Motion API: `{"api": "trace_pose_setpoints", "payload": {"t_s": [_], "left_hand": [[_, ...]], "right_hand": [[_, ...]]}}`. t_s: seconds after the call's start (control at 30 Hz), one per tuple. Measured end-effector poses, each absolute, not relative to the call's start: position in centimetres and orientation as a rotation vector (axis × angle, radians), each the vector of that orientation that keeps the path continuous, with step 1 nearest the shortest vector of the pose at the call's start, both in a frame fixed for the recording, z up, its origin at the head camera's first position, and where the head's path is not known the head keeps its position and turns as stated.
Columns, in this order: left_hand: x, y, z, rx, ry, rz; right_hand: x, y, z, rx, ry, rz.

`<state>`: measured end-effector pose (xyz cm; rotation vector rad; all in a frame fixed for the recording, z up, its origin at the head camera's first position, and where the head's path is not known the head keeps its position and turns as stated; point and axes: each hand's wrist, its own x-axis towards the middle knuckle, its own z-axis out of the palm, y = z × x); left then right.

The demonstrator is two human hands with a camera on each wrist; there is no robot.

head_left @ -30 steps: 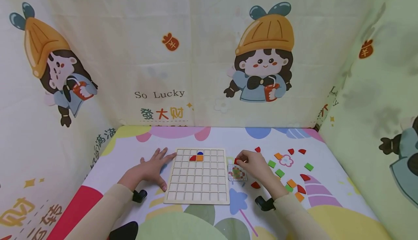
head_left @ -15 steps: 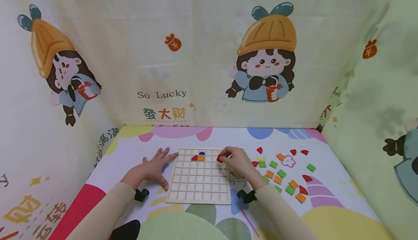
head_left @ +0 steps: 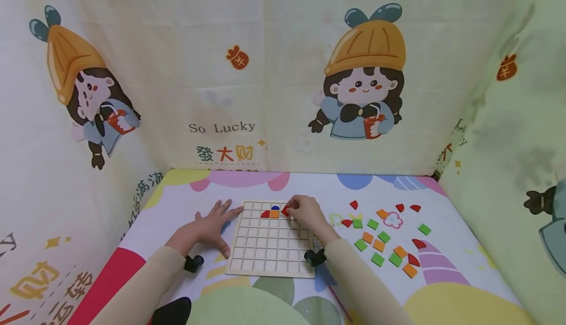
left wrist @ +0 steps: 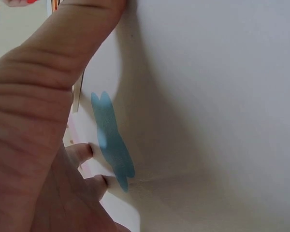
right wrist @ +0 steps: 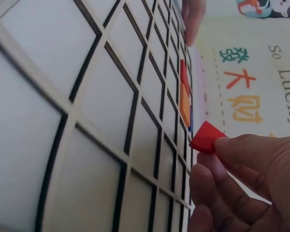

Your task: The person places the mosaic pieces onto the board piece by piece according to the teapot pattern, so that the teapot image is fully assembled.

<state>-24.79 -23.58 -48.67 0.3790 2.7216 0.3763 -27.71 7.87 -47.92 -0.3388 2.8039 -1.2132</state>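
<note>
My right hand [head_left: 307,214] pinches a red quarter-circle tile [right wrist: 207,137] between thumb and fingertips, over the upper right part of the wooden grid board [head_left: 265,251]. In the head view that tile is just right of an orange square tile [head_left: 274,214], which sits in a cell of the board. Left of the orange square lies another red quarter-circle tile [head_left: 265,214], and a blue tile [head_left: 275,208] with a rounded top sits above it. My left hand [head_left: 208,231] rests spread on the table, with thumb and forefinger at the board's left edge.
Several loose red, green and orange tiles [head_left: 383,237] are scattered right of the board. A patterned card [head_left: 316,243] is mostly hidden under the right wrist. Printed cloth walls [head_left: 283,94] stand behind and at both sides of the table.
My right hand has carried the red quarter-circle tile leftward from above the card to beside the orange square. The left hand stays at the board's edge. The head view shifted slightly.
</note>
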Motion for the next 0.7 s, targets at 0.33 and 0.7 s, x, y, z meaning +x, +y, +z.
{"api": "trace_pose_setpoints", "payload": {"t_s": [0.33, 0.7], "left_hand": [[-24.9, -23.5, -48.8, 0.381, 2.706, 0.381], [-25.1, -23.5, -48.7, 0.383, 2.702, 0.396]], "right_hand": [[-28.4, 6.9, -49.1, -0.356, 2.892, -1.054], [-27.8, 5.9, -48.9, -0.429, 2.954, -0.949]]}}
